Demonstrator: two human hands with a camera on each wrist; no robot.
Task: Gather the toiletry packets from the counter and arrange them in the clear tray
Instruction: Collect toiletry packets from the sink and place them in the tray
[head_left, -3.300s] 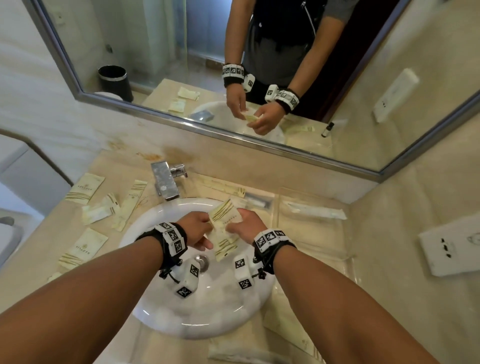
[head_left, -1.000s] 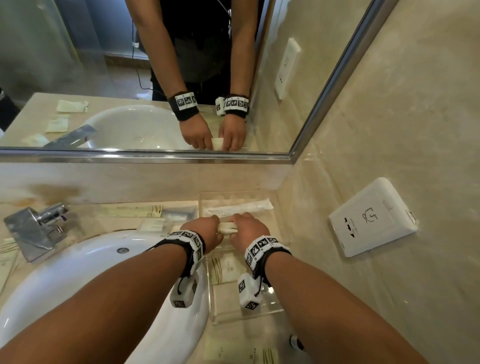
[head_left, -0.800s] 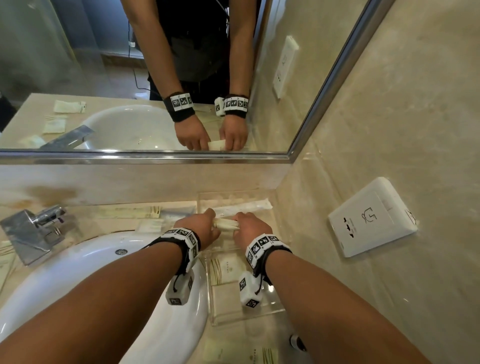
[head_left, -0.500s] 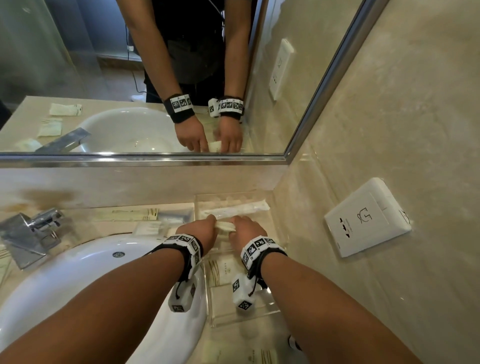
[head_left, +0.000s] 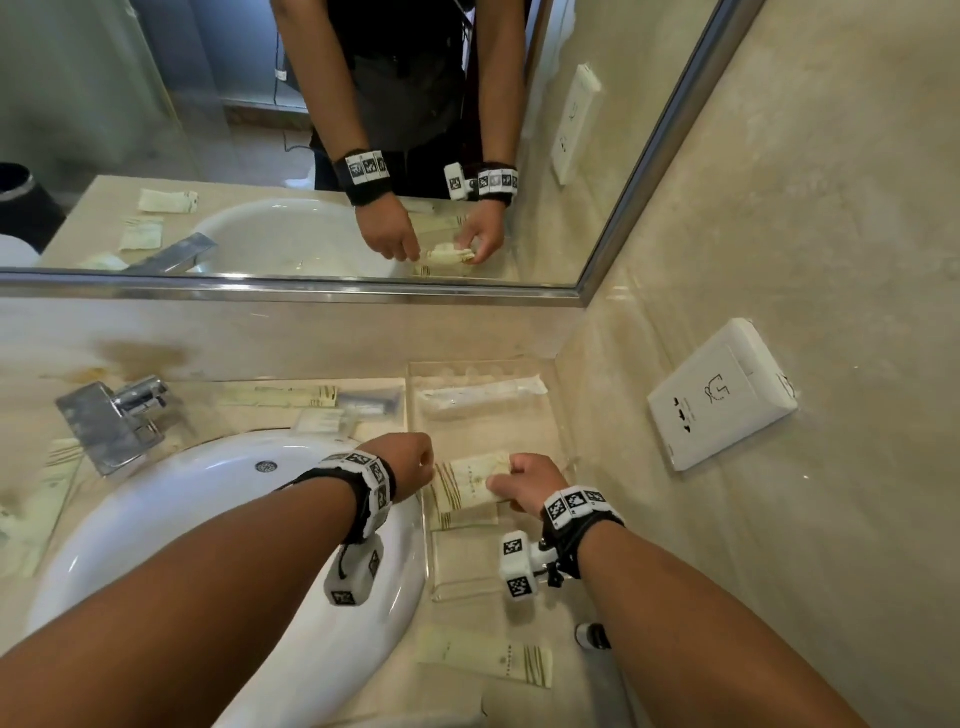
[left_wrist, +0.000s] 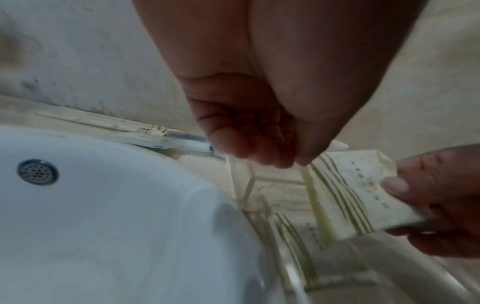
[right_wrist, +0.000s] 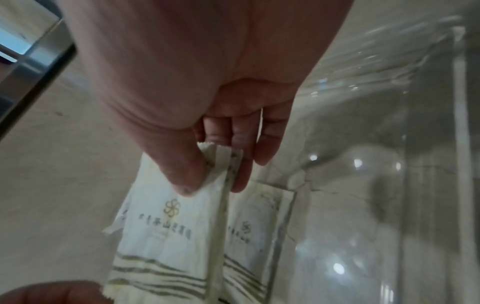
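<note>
Packets (head_left: 470, 480) of cream paper with olive stripes sit as a small stack in the right hand (head_left: 530, 480), thumb on top and fingers curled beneath one short end, held just above the clear tray (head_left: 563, 415). From the right wrist view the thumb (right_wrist: 182, 174) pins the crimped edge of the stack (right_wrist: 166, 226). The left hand (head_left: 402, 465) hovers at the stack's striped end, at nine o'clock from it, fingers loosely curled with the tips bunched; from the left wrist view the fingertips (left_wrist: 259, 152) reach the top edge of the stack (left_wrist: 348, 193), but whether they pinch it I cannot tell. One more striped packet (left_wrist: 298, 246) lies flat on the tray floor directly under the held stack. A long white sachet (head_left: 480, 397) lies across the tray's far end, at twelve o'clock from the hands. The tray stands on the beige worktop (head_left: 597, 519) in the corner, just beside the white basin (head_left: 208, 519) at its nine o'clock. Another long packet (head_left: 483, 657) lies on the worktop at six o'clock from the tray. More packets (head_left: 280, 397) lie behind the basin, near the chrome tap (head_left: 111, 421).
</note>
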